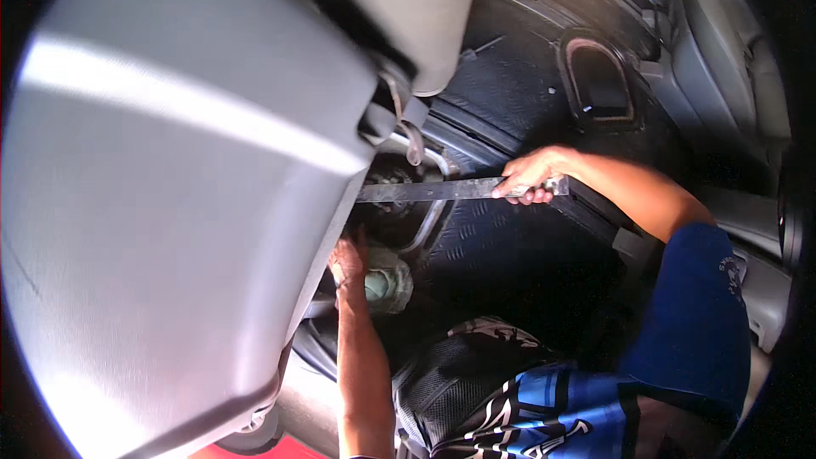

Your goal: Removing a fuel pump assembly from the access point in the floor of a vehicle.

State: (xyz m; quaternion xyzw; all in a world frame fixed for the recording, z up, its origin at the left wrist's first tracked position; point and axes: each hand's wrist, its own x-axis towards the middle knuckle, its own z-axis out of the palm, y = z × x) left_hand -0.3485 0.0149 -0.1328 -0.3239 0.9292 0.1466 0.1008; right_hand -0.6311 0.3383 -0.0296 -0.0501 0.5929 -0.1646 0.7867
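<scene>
My right hand (529,177) grips a long, flat dark metal bar (438,189) near its right end; the bar lies crosswise above an opening (391,225) in the floor with a metal rim, its left end hidden behind a large grey panel (187,204). My left hand (348,259) is at that panel's lower right edge, below the bar, its fingers partly hidden in shadow. A pale green, cloth-like item (391,285) lies just right of my left wrist.
Around me is a vehicle interior with a ribbed dark floor mat (489,93). A hinged bracket (399,110) hangs off the panel. A dark opening with a reddish rim (599,76) sits at upper right, beside grey trim (710,68). Another grey padded piece (416,8) is above.
</scene>
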